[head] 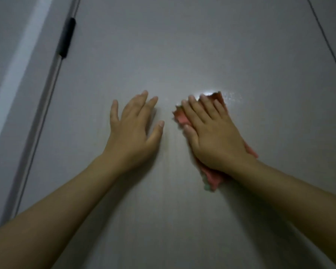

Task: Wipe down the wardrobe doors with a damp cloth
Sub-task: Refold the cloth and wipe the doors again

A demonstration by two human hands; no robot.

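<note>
Right hand (215, 136), fingers flat, is pressing a soft, limp pink cloth (211, 177) against the pale grey wardrobe door (182, 51) mid-panel, left hand (133, 131) spread bare beside it; cloth likely bunching, needing broad palm contact.

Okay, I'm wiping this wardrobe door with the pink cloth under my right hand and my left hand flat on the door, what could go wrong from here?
1. The right hand only presses the pink cloth flat; its bunched lower end could slip out.
2. The bare left hand rests on the wardrobe door and may leave prints.
3. Wet droplets beside the cloth may dry as streaks.
</note>
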